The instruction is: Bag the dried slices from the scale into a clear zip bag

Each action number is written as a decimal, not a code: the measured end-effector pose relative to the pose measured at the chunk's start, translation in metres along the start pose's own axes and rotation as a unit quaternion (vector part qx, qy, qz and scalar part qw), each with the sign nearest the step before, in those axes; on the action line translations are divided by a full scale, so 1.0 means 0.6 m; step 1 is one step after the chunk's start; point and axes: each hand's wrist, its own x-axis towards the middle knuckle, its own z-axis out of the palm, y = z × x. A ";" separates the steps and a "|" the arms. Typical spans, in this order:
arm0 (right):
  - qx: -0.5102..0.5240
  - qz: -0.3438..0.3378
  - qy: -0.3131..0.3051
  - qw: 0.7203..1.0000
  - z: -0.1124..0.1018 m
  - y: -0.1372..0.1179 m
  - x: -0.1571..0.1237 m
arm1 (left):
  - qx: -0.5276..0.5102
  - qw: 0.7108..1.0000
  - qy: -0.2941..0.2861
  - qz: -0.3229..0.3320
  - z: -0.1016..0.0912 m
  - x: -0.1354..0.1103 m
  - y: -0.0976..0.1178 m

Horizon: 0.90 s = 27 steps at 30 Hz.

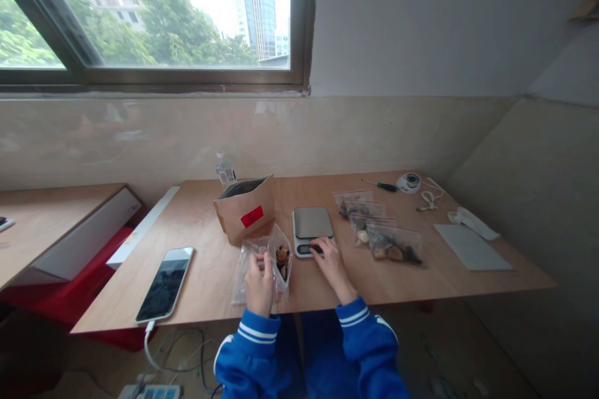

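Note:
My left hand (259, 280) is closed on the edge of a clear zip bag (285, 283) near the table's front edge. Its mouth gapes, showing brown, dark-edged pieces (282, 257) inside. More clear plastic (241, 277) lies beneath and left of this hand. My right hand (331, 267) rests at the front panel of a white kitchen scale (312, 223), thumb and fingers apart near the dark display. The scale's metal plate bears nothing. Behind my left hand stands an open brown paper pouch (234, 218) with a red label (251, 217).
Several filled zip bags (395, 243) lie right of the scale. Farther right are a screwdriver (387, 187), a white dome camera (409, 183), a cable (428, 201) and a white sheet (472, 247). A charging phone (166, 283) lies left; a bottle (225, 169) stands behind the pouch.

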 end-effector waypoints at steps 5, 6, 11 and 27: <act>0.145 0.075 0.039 0.986 -0.036 -0.058 0.025 | -0.024 0.999 -0.017 -0.039 0.001 -0.004 -0.005; 0.183 0.086 0.053 0.978 -0.046 -0.076 0.032 | -0.030 0.999 -0.013 -0.038 0.002 -0.006 -0.005; 0.290 0.078 0.047 0.953 -0.065 -0.166 0.064 | -0.049 0.998 -0.008 -0.041 0.009 -0.015 0.001; 0.220 0.132 -0.203 0.945 -0.044 -0.149 -0.026 | -0.224 0.959 0.010 -0.175 0.011 -0.018 0.000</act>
